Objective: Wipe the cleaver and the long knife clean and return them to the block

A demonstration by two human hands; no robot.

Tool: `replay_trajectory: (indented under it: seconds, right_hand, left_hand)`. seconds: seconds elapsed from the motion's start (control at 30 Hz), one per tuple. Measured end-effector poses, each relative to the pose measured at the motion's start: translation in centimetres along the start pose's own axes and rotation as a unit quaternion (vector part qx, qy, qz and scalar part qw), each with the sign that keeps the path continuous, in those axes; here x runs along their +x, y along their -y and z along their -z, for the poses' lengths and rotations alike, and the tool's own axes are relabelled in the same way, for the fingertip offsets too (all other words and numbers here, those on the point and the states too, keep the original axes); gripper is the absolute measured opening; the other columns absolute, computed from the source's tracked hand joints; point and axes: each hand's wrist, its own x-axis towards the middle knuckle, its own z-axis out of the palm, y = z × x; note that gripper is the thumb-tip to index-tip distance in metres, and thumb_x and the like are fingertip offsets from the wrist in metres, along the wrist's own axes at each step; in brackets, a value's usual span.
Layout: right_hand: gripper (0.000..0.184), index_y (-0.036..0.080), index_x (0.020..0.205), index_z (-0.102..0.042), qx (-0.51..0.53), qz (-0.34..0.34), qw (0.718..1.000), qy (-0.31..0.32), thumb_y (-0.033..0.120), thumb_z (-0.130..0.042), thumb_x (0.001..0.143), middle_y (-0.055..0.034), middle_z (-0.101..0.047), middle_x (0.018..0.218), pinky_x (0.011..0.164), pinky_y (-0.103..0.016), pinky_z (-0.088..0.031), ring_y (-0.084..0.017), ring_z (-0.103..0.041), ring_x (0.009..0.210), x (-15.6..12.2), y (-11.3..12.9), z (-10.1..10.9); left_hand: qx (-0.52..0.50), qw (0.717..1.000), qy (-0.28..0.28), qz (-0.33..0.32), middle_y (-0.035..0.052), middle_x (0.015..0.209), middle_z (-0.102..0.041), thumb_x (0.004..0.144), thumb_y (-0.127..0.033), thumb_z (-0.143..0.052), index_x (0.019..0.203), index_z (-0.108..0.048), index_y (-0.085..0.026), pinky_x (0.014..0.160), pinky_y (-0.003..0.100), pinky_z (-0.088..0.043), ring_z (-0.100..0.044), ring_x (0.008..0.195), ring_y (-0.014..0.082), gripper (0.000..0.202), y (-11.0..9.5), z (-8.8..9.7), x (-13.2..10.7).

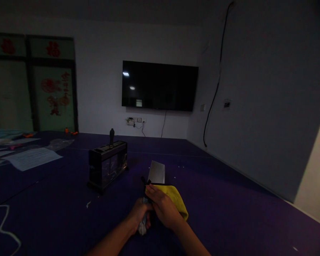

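Seemingly, work is unfinished: beyond soft yellow cloth (176, 197) held by the right hand (164, 206), the broad silver blade (156, 172) is left bare, its pale handle (142, 228) clasped by the left hand (139, 212).

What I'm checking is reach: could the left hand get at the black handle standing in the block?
Probably not without letting go: the left hand is closed around a pale thing, though nothing visible blocks the way to the black handle.
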Motion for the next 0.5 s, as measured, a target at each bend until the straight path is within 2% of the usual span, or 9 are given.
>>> replay_trajectory:
  seconds: [0.27, 0.5]
  right_hand:
    - [0.049, 0.017, 0.125, -0.049, -0.005, 0.004, 1.000, 0.010, 0.007, -0.034, 0.079, -0.0069, -0.046, 0.133, 0.105, -0.041, -0.032, -0.019, -0.034, 0.127, 0.10, -0.27, -0.10]
    - [0.053, 0.017, 0.123, -0.052, -0.010, -0.003, 1.000, -0.001, 0.005, -0.035, 0.074, -0.0067, -0.048, 0.131, 0.105, -0.039, -0.033, -0.019, -0.037, 0.125, 0.10, -0.69, -0.39]
  left_hand:
    - [-0.009, 1.000, -0.005, 0.010, -0.0027, 0.034, -0.040, 0.062, -0.026, -0.052, 0.046, -0.046, -0.016, 0.030, 0.020, -0.029, -0.041, 0.026, 0.0101, 0.019, -0.12, 0.03, 0.25]
    - [-0.025, 1.000, -0.008, 0.011, -0.0044, 0.035, -0.041, 0.063, -0.032, -0.055, 0.051, -0.047, -0.016, 0.031, 0.020, -0.030, -0.040, 0.025, 0.0097, 0.021, -0.14, 0.13, 0.55]
